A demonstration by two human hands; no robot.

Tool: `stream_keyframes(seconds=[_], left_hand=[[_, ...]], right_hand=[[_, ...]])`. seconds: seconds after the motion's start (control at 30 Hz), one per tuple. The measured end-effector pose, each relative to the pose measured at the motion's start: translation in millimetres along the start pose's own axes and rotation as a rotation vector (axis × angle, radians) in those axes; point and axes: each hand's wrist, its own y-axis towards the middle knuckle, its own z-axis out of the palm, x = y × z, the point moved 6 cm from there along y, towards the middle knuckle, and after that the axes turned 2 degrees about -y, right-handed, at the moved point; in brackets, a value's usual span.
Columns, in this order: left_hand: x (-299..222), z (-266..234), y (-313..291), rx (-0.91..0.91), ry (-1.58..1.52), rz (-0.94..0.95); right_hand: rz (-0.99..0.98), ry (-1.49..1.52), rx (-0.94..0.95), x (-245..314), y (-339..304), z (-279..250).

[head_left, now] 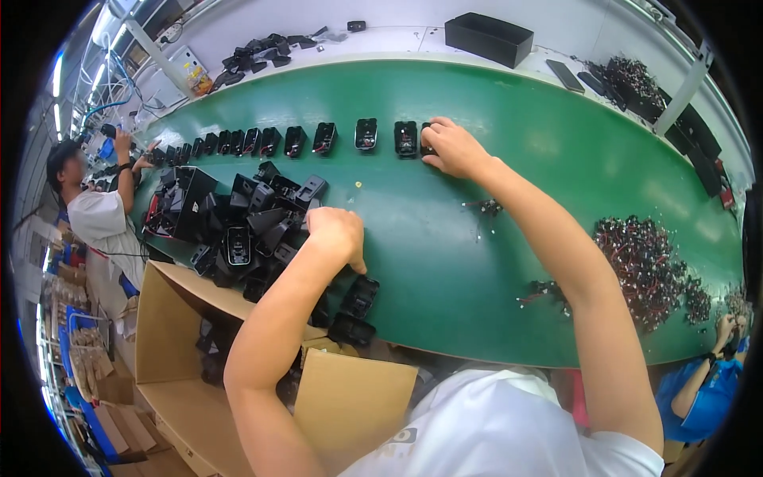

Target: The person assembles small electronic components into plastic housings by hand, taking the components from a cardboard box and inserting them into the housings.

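Note:
My right hand (456,149) is closed round a black plastic housing (427,140) at the right end of a long row, its thumb and fingers on the sides. Just left of it stands another open-topped black housing (405,139), with small parts inside. My left hand (337,237) is at the right edge of a heap of black housings (270,208), back of the hand up and thumb pointing down. Most of its fingers are hidden, so any grip cannot be made out. Below that thumb lie two loose black housings (360,296) near the table edge.
On the green table (445,318) lie a large pile of small wired parts (644,266) and a smaller cluster (486,207). Cardboard boxes (350,401) stand at the near edge. A black tray (489,40) sits on the back ledge. Co-workers are at far left and lower right.

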Motion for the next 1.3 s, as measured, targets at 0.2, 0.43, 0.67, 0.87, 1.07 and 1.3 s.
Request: stream_keyframes(seconds=[0.2,0.43,0.67,0.87,1.07,1.3], left_hand=[[-4,24,8,0.046,-0.018,0.069],[-36,-6,-5,-0.366,-0.158,0.205],[-87,-10,-27,-0.545,-0.472,0.71],[-95,-20,-31,-0.437,-0.766,0.801],[-96,-34,-46,-0.47,-0.997,0.828],[-102,-44,-59,-0.336,-1.168,1.031]], right_hand=[[0.133,0.058,0.122,24,-24,-83],[0.297,0.05,0.364,35,-131,-84],[0.416,0.223,0.212,32,-148,-82],[0.515,0.429,0.04,32,-156,-131],[0.624,0.754,-0.097,62,-175,-157],[0.54,0.957,-0.199,86,-178,-146]])
